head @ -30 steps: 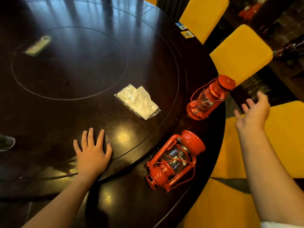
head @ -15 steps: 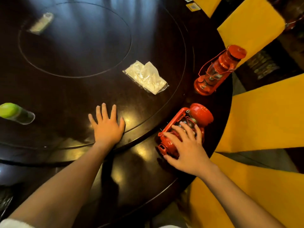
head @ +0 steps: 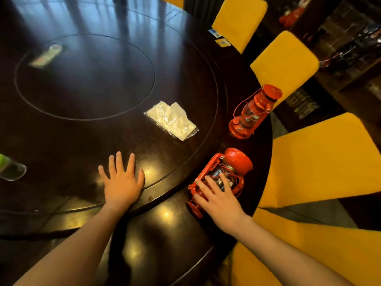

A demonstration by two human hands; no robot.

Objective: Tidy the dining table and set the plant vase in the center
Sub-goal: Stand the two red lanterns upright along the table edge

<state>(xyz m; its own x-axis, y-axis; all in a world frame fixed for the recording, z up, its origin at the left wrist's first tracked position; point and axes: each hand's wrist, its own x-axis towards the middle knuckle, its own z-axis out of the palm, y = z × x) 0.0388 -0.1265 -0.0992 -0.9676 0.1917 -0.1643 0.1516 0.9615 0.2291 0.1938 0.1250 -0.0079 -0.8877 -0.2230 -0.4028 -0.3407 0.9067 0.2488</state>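
Two red lanterns are seen on the outer ring of the dark round dining table (head: pixel 175 234), near its right edge. The nearer lantern (head: pixel 224 174) lies on its side, and the right hand (head: pixel 220 200) is laid over its wire cage with the fingers (head: pixel 210 183) spread across the glass; whether it is actually gripped cannot be told. The farther lantern (head: pixel 254 111) is seen just beyond it, appearing tilted toward the table edge. No plant vase can be made out with certainty. The left hand (head: pixel 121 182) is pressed flat and empty, fingers splayed, on the rim of the raised turntable (head: pixel 61 131). A clear-wrapped pack of white tissues (head: pixel 172 120) lies on the turntable between hands and centre. A green-topped clear bottle (head: pixel 9 168) is cut off at the left border. Yellow-covered chairs (head: pixel 285 65) are ranged around the right side.
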